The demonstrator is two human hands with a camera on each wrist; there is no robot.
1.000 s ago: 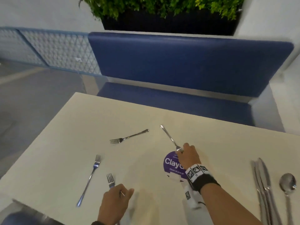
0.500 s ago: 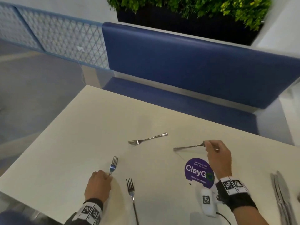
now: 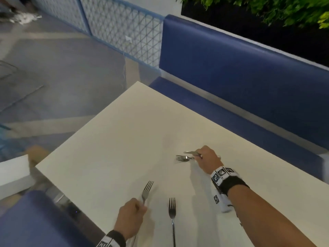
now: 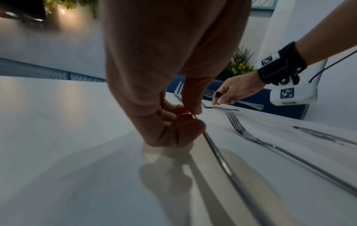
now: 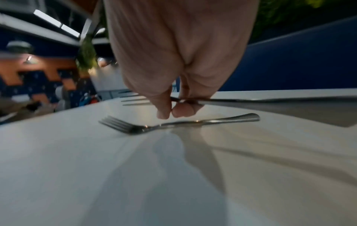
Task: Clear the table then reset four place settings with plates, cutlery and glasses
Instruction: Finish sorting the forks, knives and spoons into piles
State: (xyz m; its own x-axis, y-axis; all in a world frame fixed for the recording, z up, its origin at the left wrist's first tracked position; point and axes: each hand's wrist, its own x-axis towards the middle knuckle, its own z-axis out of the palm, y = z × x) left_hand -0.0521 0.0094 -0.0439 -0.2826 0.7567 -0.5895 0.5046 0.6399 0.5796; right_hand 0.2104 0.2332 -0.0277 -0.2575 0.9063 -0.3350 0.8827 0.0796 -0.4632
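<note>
Several steel forks are on the white table (image 3: 110,157). My left hand (image 3: 140,205) pinches the handle of the left fork (image 3: 147,190), whose tines point away from me; the left wrist view shows this pinch (image 4: 185,117) with the tines tilted up. A second fork (image 3: 172,211) lies flat just right of it. My right hand (image 3: 197,155) holds another fork (image 3: 189,152) by its neck, just above a fork lying on the table (image 3: 182,158). In the right wrist view the held fork (image 5: 251,100) hovers over the lying fork (image 5: 173,123).
A blue padded bench (image 3: 249,72) runs along the table's far side, with a planter (image 3: 267,9) behind it. A blue seat (image 3: 32,220) sits at the near left corner. A lattice fence (image 3: 124,29) and grey floor lie to the left.
My right hand carried its fork left until it hovers over the far fork. My left hand took hold of the left fork. The view swung left, and the purple sign left the frame.
</note>
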